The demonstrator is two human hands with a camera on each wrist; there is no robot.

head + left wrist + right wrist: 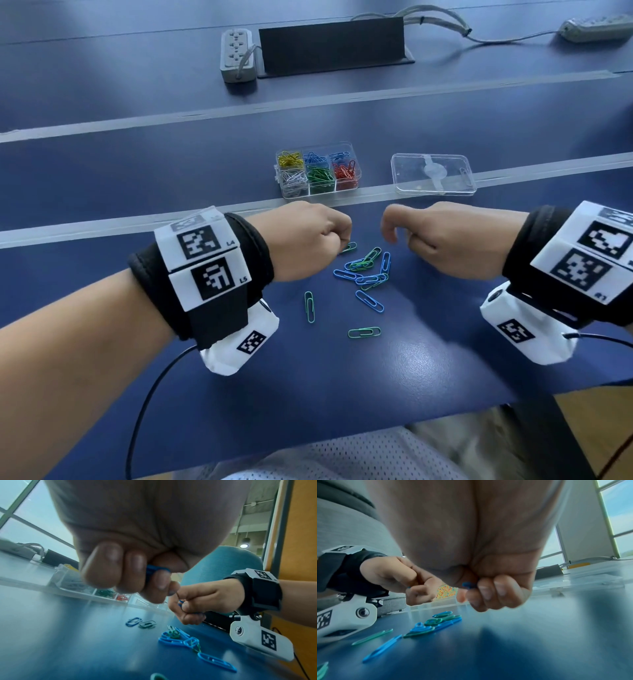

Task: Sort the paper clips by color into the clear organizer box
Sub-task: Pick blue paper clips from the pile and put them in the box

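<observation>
The loose clips (364,274), blue and green mixed, lie in a small heap on the table (445,359) just nearer the person than the box (318,170), which serves here as the landmark. The heap's tangled core sits straight out from the box's right half, and three stragglers lie farther from the box: a green clip (309,307), a blue one (369,301) and another green clip (364,332), farthest of all. Both hands hover between box and heap, just short of the box's near wall. The left hand (308,236) is curled into a fist, and the left wrist view shows blue clips (155,569) pinched among its fingers. The right hand (442,236) is likewise curled, with a blue clip (468,585) tucked against its palm. The box's far row holds yellow, blue and blue; its near row holds white, green and red. I judge that the coming move is a drop of the held blue clips, and the blue cells lie away from the person, beyond the green and red cells, so either hand must pass forward over the near row. The left hand stands about level with the middle blue cell, the right hand off to the box's right, nearer the corner blue cell. The lid (433,174) lies flat, just right of the box.
</observation>
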